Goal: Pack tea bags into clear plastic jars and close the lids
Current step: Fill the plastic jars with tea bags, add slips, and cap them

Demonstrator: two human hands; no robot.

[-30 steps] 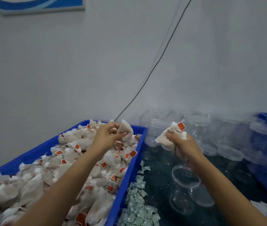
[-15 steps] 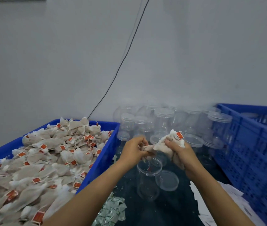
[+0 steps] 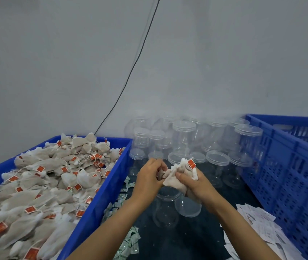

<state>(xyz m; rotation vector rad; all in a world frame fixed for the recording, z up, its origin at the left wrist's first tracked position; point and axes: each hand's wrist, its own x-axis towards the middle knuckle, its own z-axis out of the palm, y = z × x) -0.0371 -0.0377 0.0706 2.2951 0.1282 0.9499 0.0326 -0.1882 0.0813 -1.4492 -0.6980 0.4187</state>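
Tea bags (image 3: 179, 175) are bunched above the open jar (image 3: 166, 209), held jointly: left hand (image 3: 149, 177) pinches one end, right hand (image 3: 192, 182) has its grip closed round the rest. Risk: the bundle looks wider than the mouth; bags or tags may snag on the rim, spill onto the bench, or tip the light jar.

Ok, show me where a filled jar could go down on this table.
Bare dark tabletop lies nearest you, between the sachets and the paper slips, in front of the open jar. Behind the hands, the lidded jars crowd to the wall.
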